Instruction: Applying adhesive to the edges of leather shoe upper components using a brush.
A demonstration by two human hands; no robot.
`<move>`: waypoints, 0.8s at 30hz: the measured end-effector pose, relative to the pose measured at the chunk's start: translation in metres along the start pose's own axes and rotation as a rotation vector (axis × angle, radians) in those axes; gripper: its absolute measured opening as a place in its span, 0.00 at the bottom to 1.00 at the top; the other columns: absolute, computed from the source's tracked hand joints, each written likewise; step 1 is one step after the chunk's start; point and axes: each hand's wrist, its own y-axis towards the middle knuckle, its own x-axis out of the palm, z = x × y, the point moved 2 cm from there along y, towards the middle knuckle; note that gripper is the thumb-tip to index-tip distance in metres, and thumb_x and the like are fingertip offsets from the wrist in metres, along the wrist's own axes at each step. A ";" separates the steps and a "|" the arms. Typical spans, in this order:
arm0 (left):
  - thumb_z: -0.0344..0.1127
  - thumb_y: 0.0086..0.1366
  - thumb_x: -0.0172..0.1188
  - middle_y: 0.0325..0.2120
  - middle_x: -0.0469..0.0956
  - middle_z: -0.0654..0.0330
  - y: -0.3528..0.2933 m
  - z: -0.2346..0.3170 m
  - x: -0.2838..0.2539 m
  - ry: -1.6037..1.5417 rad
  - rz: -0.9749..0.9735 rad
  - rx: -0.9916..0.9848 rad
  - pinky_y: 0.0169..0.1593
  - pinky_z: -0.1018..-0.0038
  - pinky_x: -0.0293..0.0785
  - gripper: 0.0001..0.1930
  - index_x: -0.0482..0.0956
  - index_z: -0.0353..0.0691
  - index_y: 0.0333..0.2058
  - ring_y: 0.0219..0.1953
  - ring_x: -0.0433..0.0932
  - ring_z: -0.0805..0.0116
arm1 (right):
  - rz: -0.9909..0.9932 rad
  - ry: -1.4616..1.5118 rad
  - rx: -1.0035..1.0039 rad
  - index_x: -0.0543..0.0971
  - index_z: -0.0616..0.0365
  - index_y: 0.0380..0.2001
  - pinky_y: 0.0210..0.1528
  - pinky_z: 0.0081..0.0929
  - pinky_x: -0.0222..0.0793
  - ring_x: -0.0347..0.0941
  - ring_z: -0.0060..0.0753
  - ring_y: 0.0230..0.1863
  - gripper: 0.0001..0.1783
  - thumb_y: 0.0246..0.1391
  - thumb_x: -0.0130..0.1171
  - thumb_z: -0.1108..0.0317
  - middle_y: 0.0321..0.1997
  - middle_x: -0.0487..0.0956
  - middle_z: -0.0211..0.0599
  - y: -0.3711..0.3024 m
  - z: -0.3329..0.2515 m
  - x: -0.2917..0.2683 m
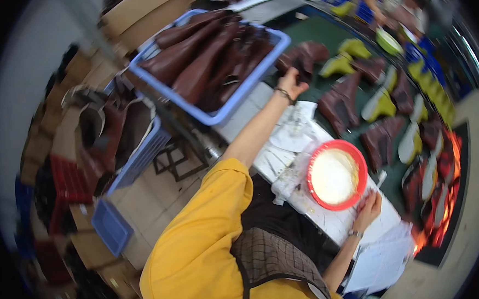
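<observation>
My left hand (292,85) reaches out to the far side, its fingers closed on the lower edge of a dark brown leather boot upper (309,55). That upper lies at the edge of a green work surface (320,30). My right hand (368,210) is beside a red bowl (363,158) of creamy white liquid (333,175). Its fingers are curled together, and I cannot make out what they hold. A short white stick-like piece (382,178) lies just beyond them. The bowl stands on a white, stained tabletop (331,220) with crumpled white sheets (295,127) near it.
A blue basket (215,117) of brown leather uppers stands at the upper left. Brown uppers (340,102) and yellow-green shoe lasts (379,105) cover the green surface; some glow red at the right. Another person (395,3) works at the far side. Papers (379,261) lie near my right forearm.
</observation>
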 end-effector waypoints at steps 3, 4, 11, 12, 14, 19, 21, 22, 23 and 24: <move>0.34 0.62 0.65 0.40 0.83 0.62 -0.063 0.036 -0.018 1.644 -0.426 0.623 0.38 0.62 0.83 0.21 0.80 0.41 0.55 0.36 0.80 0.65 | 0.036 0.065 0.015 0.79 0.59 0.47 0.15 0.14 0.45 0.52 0.08 0.16 0.13 0.73 0.52 0.61 0.20 0.64 0.17 0.013 0.004 0.023; 0.31 0.62 0.65 0.40 0.84 0.61 -0.104 0.003 0.007 1.166 -0.417 0.368 0.40 0.66 0.82 0.20 0.80 0.40 0.54 0.38 0.82 0.67 | 0.078 0.021 0.022 0.79 0.59 0.47 0.15 0.14 0.45 0.52 0.08 0.16 0.13 0.73 0.52 0.61 0.20 0.64 0.17 0.006 0.000 0.000; 0.23 0.61 0.60 0.34 0.85 0.59 -0.398 0.252 -0.036 1.307 0.606 1.530 0.36 0.77 0.76 0.13 0.88 0.42 0.42 0.32 0.80 0.74 | 0.021 0.039 0.013 0.78 0.57 0.44 0.17 0.13 0.44 0.54 0.08 0.17 0.11 0.72 0.55 0.60 0.21 0.66 0.18 -0.002 -0.014 -0.001; 0.24 0.60 0.60 0.34 0.84 0.58 -0.415 0.292 -0.058 1.290 0.776 1.683 0.36 0.78 0.76 0.14 0.87 0.43 0.44 0.31 0.79 0.73 | 0.035 0.045 0.007 0.78 0.57 0.45 0.17 0.13 0.43 0.53 0.08 0.17 0.11 0.72 0.55 0.61 0.21 0.65 0.17 -0.001 -0.010 -0.001; 0.24 0.57 0.56 0.39 0.83 0.55 -0.456 0.387 -0.148 1.563 1.331 1.734 0.46 0.66 0.79 0.21 0.86 0.49 0.49 0.41 0.83 0.59 | 0.023 0.074 0.011 0.78 0.58 0.48 0.17 0.13 0.43 0.53 0.08 0.18 0.12 0.71 0.55 0.61 0.20 0.65 0.17 0.004 0.001 -0.002; 0.34 0.60 0.57 0.41 0.85 0.53 -0.477 0.536 -0.265 1.310 1.672 1.545 0.49 0.58 0.79 0.20 0.84 0.55 0.51 0.44 0.83 0.52 | 0.042 0.062 0.045 0.78 0.58 0.49 0.17 0.14 0.41 0.52 0.08 0.17 0.12 0.72 0.54 0.62 0.20 0.65 0.17 0.005 0.001 0.001; 0.34 0.61 0.57 0.44 0.85 0.52 -0.483 0.580 -0.291 1.080 1.844 1.296 0.51 0.57 0.78 0.20 0.83 0.55 0.52 0.46 0.83 0.50 | 0.021 0.063 0.067 0.78 0.58 0.49 0.17 0.14 0.43 0.53 0.08 0.17 0.12 0.71 0.55 0.61 0.20 0.66 0.17 0.009 0.011 -0.004; 0.34 0.61 0.57 0.49 0.83 0.48 -0.481 0.590 -0.300 1.199 1.833 1.197 0.56 0.56 0.76 0.27 0.76 0.57 0.61 0.52 0.81 0.47 | 0.025 0.052 0.063 0.78 0.58 0.49 0.17 0.13 0.44 0.53 0.08 0.17 0.13 0.71 0.55 0.61 0.20 0.66 0.17 0.011 0.016 -0.008; 0.34 0.61 0.57 0.49 0.83 0.48 -0.483 0.601 -0.307 1.201 1.824 1.211 0.56 0.56 0.76 0.27 0.76 0.57 0.61 0.52 0.81 0.47 | 0.016 0.024 0.054 0.78 0.57 0.48 0.16 0.13 0.46 0.54 0.08 0.17 0.12 0.71 0.55 0.61 0.21 0.66 0.17 0.015 0.020 -0.012; 0.40 0.63 0.56 0.53 0.80 0.44 -0.463 0.604 -0.313 1.408 1.761 0.947 0.59 0.55 0.73 0.30 0.70 0.61 0.65 0.56 0.79 0.44 | 0.047 0.017 0.040 0.78 0.55 0.46 0.15 0.13 0.46 0.54 0.07 0.16 0.11 0.71 0.55 0.60 0.21 0.67 0.16 0.012 0.021 -0.019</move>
